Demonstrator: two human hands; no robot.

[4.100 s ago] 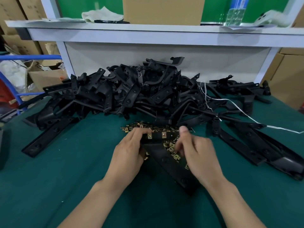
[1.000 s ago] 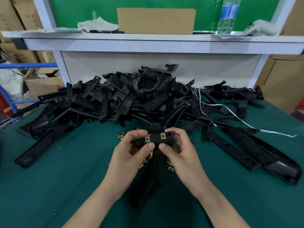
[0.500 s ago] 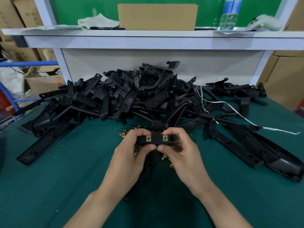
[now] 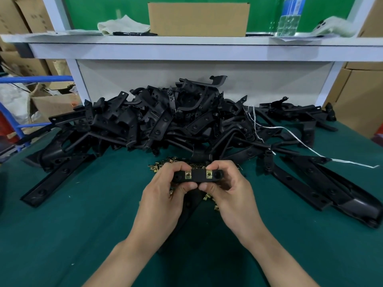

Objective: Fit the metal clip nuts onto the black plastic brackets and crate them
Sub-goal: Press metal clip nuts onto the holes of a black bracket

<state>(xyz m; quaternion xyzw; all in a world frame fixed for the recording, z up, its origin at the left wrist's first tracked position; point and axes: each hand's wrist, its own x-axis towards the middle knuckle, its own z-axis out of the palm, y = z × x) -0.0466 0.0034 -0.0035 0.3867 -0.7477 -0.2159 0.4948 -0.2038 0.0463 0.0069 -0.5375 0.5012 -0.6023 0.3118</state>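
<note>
Both hands hold one black plastic bracket (image 4: 198,176) above the green table, its short end facing me. Two brass clip nuts (image 4: 188,174) sit on that end, side by side. My left hand (image 4: 165,195) grips the left part, thumb underneath and fingers over the top. My right hand (image 4: 230,193) grips the right part the same way. The bracket's long arm hangs down between my wrists, mostly hidden. A small heap of loose clip nuts (image 4: 163,162) lies on the table just behind and under my hands.
A big pile of black brackets (image 4: 165,121) fills the table's back. Long brackets lie at the left (image 4: 56,179) and right (image 4: 323,191). A white string (image 4: 306,148) trails right. A shelf (image 4: 186,48) above carries a cardboard box, bottle and cloth. No crate is visible.
Earlier my right hand was among the loose clip nuts. Since then both hands have lifted the bracket and turned its two-clip end toward me, thumbs meeting beneath it.
</note>
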